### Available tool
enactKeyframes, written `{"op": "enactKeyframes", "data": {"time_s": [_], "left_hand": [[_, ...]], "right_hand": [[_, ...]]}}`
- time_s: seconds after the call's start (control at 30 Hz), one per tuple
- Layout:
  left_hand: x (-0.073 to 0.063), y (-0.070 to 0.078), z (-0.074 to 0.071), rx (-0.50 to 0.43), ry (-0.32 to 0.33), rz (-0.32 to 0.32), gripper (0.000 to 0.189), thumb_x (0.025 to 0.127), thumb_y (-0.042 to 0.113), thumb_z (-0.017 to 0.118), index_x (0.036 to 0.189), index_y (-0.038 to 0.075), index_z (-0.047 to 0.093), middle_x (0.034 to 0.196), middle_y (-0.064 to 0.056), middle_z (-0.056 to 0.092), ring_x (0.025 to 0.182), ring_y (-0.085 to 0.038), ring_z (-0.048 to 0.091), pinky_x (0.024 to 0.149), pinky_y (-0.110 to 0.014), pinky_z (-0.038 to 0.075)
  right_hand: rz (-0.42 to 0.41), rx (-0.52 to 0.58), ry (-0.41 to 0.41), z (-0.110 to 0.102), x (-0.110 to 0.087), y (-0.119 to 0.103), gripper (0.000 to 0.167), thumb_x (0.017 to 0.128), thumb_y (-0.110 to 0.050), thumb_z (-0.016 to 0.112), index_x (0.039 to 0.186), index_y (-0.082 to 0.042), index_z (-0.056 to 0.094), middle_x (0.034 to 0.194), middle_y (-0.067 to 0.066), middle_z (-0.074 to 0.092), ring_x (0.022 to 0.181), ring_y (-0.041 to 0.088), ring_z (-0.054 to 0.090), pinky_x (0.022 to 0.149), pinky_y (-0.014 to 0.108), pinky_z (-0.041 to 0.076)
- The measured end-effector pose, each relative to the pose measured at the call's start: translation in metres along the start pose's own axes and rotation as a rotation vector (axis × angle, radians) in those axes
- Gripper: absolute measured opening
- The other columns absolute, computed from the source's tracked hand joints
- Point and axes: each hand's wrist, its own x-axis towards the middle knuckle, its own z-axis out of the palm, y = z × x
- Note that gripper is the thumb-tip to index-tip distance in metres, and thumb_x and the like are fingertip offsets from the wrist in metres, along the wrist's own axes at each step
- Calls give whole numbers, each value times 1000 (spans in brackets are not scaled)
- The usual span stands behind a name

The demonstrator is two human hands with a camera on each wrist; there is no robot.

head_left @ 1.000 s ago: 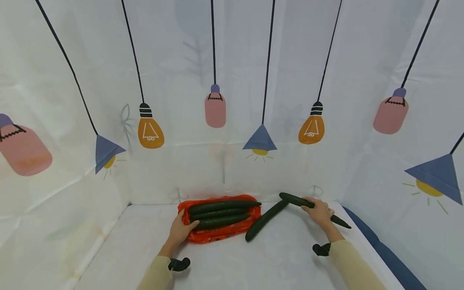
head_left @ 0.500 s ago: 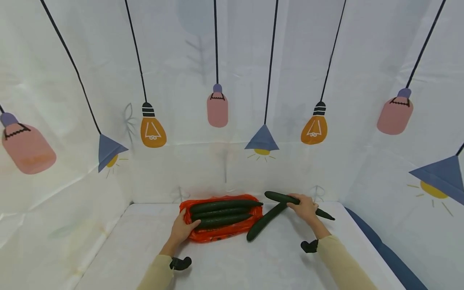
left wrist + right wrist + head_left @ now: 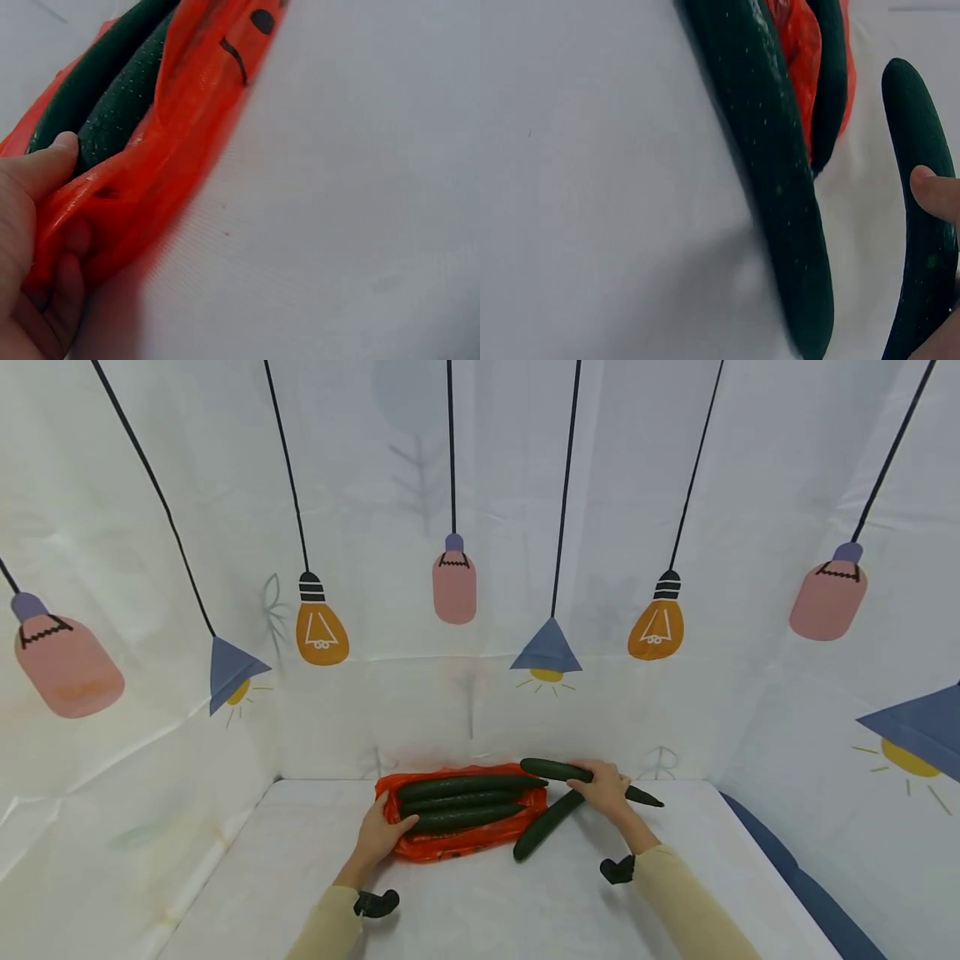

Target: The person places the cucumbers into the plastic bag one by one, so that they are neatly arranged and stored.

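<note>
An orange-red plastic bag [image 3: 431, 852] lies spread at the back of the table with three dark green cucumbers [image 3: 467, 817] in it. My left hand [image 3: 377, 833] grips the bag's left end, its thumb [image 3: 61, 154] over the cucumbers and its fingers curled round the plastic. Farther right, my right hand [image 3: 604, 791] holds another cucumber [image 3: 547, 768], thumb across its side. That cucumber's far tip points left, overlapping the bag's right corner in the head view. Below it a loose cucumber [image 3: 542, 832] lies slanted on the table, just right of the bag.
The white table [image 3: 480, 910] meets a white cloth wall [image 3: 390, 710] printed with hanging lamps, close behind the bag. Side walls rise left and right. Blue fabric [image 3: 795, 877] runs along the table's right side. A black strap [image 3: 618, 869] sits on each wrist.
My right hand has moved left with its cucumber, from the right side of the table toward the bag. The left hand has stayed at the bag's left end.
</note>
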Motion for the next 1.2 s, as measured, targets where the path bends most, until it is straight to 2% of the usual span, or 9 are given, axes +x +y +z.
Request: {"op": "enactKeyframes", "data": {"time_s": [0.2, 0.4, 0.57, 0.7, 0.93, 1.2], "left_hand": [[7, 3, -5, -3, -6, 32, 93, 79, 26, 81, 147, -8, 28, 142, -31, 41, 129, -46, 39, 106, -59, 29], [10, 6, -11, -30, -32, 72, 93, 77, 13, 82, 147, -10, 27, 141, -32, 41, 127, -45, 40, 106, -58, 30], [10, 9, -12, -56, -47, 97, 87, 75, 1, 76, 146, -12, 27, 136, -32, 44, 121, -44, 45, 104, -58, 34], [7, 9, -11, -57, -63, 83, 84, 74, -3, 69, 147, -11, 27, 135, -30, 46, 117, -42, 46, 102, -58, 36], [2, 5, -10, -60, -54, 47, 83, 74, -4, 67, 148, -9, 28, 135, -29, 46, 115, -39, 47, 101, -57, 38], [2, 7, -11, -89, -40, 40, 83, 73, -3, 64, 147, -10, 28, 135, -30, 46, 112, -39, 47, 98, -55, 40]], "right_hand": [[-8, -1, -17, 16, 10, -19, 38, 81, -23, 78, 118, -15, 72, 113, 13, 68, 108, 38, 55, 85, 65, 20], [-20, 29, -54, 27, 18, -37, 38, 83, -23, 78, 120, -16, 71, 116, 14, 66, 111, 39, 52, 88, 65, 18], [-36, 49, -74, 35, 19, -47, 38, 83, -23, 77, 120, -17, 71, 117, 13, 65, 112, 40, 49, 89, 65, 19], [-39, 45, -83, 47, 18, -50, 37, 83, -22, 77, 120, -18, 71, 116, 11, 65, 111, 38, 47, 88, 64, 20], [-54, 82, -117, 62, 16, -64, 37, 84, -23, 77, 120, -18, 71, 118, 12, 64, 110, 38, 47, 89, 63, 20], [-124, 124, -131, 74, 15, -81, 35, 83, -20, 77, 118, -15, 72, 116, 8, 66, 110, 37, 49, 86, 61, 21]]}}
